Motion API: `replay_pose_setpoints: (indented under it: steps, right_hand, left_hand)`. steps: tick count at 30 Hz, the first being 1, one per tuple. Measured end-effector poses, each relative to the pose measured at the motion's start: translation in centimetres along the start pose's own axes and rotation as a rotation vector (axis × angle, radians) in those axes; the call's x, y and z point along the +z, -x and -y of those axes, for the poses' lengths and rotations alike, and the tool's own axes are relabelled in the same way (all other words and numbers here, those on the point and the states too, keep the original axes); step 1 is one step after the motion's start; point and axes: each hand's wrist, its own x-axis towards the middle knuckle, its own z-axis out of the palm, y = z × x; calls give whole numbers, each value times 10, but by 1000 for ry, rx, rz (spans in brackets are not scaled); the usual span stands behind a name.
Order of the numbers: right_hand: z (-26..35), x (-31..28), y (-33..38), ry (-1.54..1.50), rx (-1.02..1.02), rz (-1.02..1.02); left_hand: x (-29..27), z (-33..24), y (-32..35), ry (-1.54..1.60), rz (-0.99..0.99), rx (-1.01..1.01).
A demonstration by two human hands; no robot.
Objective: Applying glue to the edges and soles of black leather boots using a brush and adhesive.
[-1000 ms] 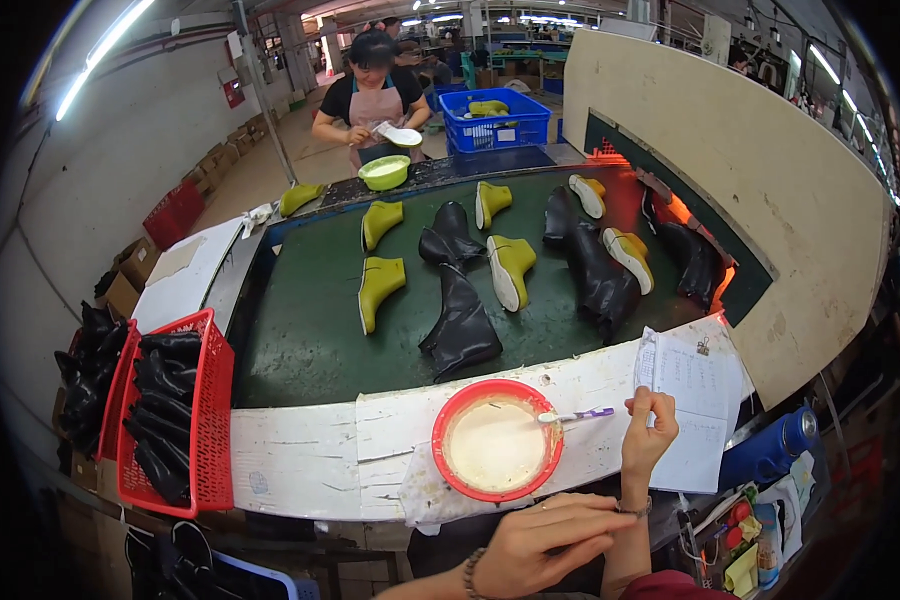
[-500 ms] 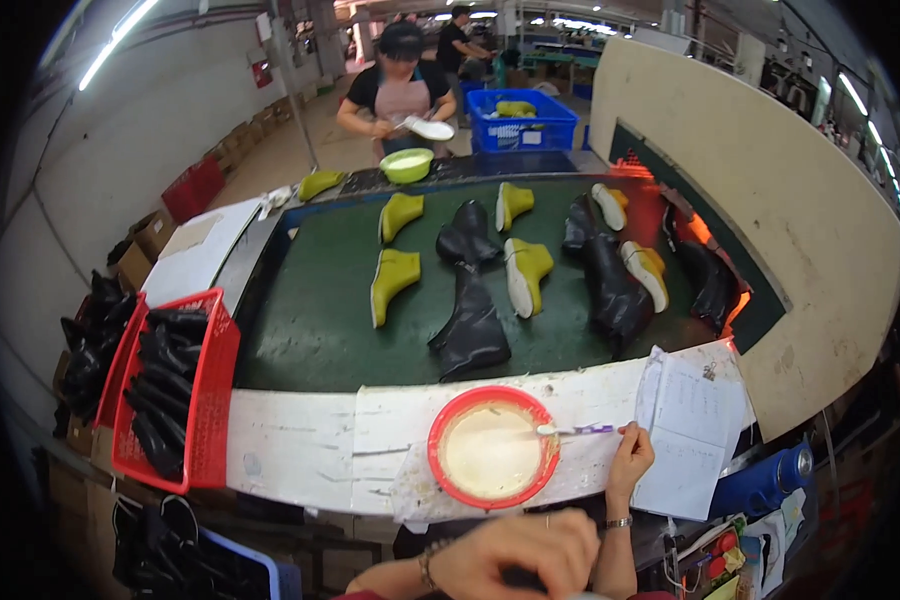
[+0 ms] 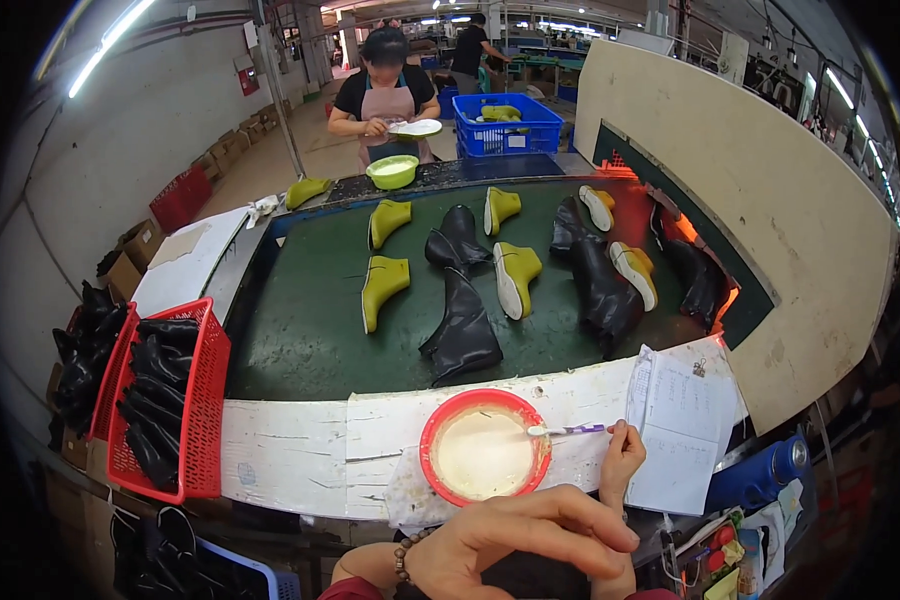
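Right hand [image 3: 622,462]: I read its fingertips as pinched narrow on the handle end of the purple-and-white toothbrush [image 3: 576,430]; bristle end lies over the rim of the red bowl [image 3: 428,455] of cream-coloured liquid [image 3: 482,455]. Left hand [image 3: 505,540]: fingers loosely bent, nothing visible in them, near the bowl. Risks, my judgement: so slight an end grip could drop the toothbrush into the liquid; left knuckles, lifting, could knock the bowl; drips could spot the papers [image 3: 675,430].
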Motion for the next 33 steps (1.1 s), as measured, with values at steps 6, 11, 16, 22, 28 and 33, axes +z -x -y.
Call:
replay_pose_setpoints:
  steps: [6,11,16,22,28,33]
  right_hand:
    - [3,-1,1,3,49,52]
    - [2,2,0,28,-14,37]
    - [8,2,0,67,1,47]
    - [6,5,1,51,10,49]
    - [5,5,2,59,23,50]
    - [4,7,2,65,31,52]
  left_hand:
    - [2,-2,6,65,5,-27]
    - [-6,-5,11,40,-4,68]
    - [-11,-4,20,26,-50,119]
    - [-31,39,30,-124,277,433]
    - [-22,47,38,113,260,582]
    - [-11,37,52,-2,-28,646]
